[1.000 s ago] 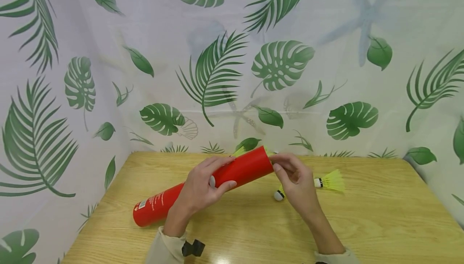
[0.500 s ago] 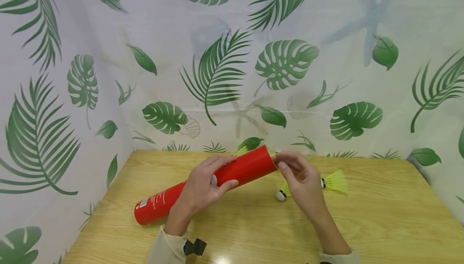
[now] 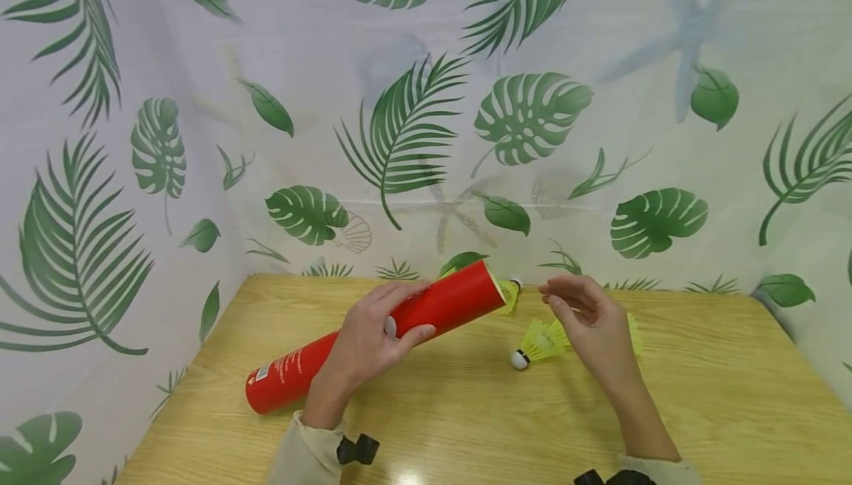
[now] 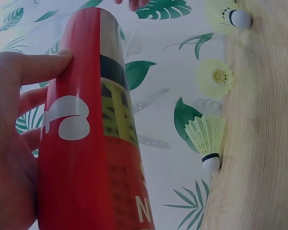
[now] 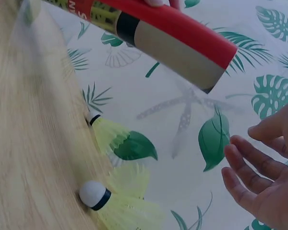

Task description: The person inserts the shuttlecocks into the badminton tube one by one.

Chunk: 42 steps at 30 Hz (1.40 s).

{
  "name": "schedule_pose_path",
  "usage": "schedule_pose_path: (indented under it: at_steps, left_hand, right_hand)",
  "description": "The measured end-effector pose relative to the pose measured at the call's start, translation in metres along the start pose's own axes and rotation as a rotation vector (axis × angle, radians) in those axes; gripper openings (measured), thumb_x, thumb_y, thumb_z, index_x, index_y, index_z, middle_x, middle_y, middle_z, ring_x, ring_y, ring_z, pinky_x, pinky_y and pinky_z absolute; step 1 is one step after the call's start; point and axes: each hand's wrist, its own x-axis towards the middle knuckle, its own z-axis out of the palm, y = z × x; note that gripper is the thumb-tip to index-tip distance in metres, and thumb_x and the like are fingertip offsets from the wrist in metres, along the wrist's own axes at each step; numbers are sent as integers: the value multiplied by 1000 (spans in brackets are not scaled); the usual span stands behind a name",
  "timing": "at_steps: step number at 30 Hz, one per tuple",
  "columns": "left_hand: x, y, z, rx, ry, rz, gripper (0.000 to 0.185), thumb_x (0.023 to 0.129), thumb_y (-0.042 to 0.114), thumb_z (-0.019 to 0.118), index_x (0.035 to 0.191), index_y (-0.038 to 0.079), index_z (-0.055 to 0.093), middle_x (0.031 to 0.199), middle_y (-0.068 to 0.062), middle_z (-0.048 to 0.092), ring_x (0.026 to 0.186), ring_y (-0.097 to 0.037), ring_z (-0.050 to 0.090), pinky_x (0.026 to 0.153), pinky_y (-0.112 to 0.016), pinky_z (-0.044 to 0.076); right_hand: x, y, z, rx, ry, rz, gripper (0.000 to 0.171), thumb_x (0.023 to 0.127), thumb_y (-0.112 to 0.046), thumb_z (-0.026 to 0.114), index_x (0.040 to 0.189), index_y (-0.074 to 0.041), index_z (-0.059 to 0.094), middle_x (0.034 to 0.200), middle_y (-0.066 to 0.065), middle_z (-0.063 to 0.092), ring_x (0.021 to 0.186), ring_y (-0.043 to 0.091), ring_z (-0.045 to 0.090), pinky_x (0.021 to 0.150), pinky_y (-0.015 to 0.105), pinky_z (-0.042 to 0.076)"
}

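Observation:
My left hand [image 3: 362, 344] grips a red shuttlecock tube [image 3: 462, 296] around its middle. The tube slants up to the right, its open rim facing my right hand [image 3: 599, 330]. That hand is apart from the rim, fingers loosely bent, and holds nothing; the right wrist view shows its bare fingers [image 5: 252, 165]. Below the rim lies a yellow shuttlecock [image 3: 541, 341] with a white cork. Another shuttlecock [image 3: 511, 296] shows just behind the rim, and part of a third [image 3: 635, 333] sticks out behind my right hand. The tube's inside is hidden.
The wooden table [image 3: 459, 418] backs onto a white cloth [image 3: 413, 241] printed with green leaves. A bit of yellow [image 3: 459, 269] peeks out over the tube's upper edge. In the left wrist view, a shuttlecock [image 4: 216, 76] stands with its skirt facing the camera.
My right hand has drawn away from the tube's rim to the right, uncovering the rim and a shuttlecock behind it. The left hand and tube have hardly moved.

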Motion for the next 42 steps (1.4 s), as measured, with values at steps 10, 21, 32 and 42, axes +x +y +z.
schedule_pose_path:
  at_steps: [10, 21, 32, 42]
  left_hand:
    - [-2, 0, -3, 1, -4, -28, 57, 90, 34, 79, 143, 30, 60, 134, 8, 63, 118, -15, 59, 87, -38, 58]
    - [-1, -1, -3, 0, -3, -15, 58, 89, 33, 80, 143, 30, 59, 133, 9, 63, 116, -14, 59, 86, -38, 58]
    - [-2, -2, -4, -2, -2, -23, 57, 90, 34, 79, 143, 29, 60, 134, 7, 63, 119, -15, 59, 87, -39, 58]
    - [-1, -2, -5, -2, 11, -2, 56, 90, 34, 79, 142, 28, 61, 134, 7, 64, 117, -15, 60, 86, -37, 58]
  right_hand:
    - [1, 26, -6, -218, -120, 80, 25, 99, -6, 68, 123, 0, 66, 117, 17, 70, 107, 28, 69, 84, 12, 51]
    - [0, 50, -4, -339, -249, 139, 27, 96, 0, 68, 123, 1, 65, 112, 18, 71, 102, 36, 70, 87, 48, 57]
    - [-5, 57, 1, -379, -314, 210, 19, 94, -1, 68, 113, -4, 72, 106, 17, 72, 95, 32, 69, 80, 47, 58]
    - [-5, 58, 0, -172, -311, 290, 22, 99, -1, 64, 119, 4, 70, 119, 21, 70, 104, 28, 69, 81, 31, 57]
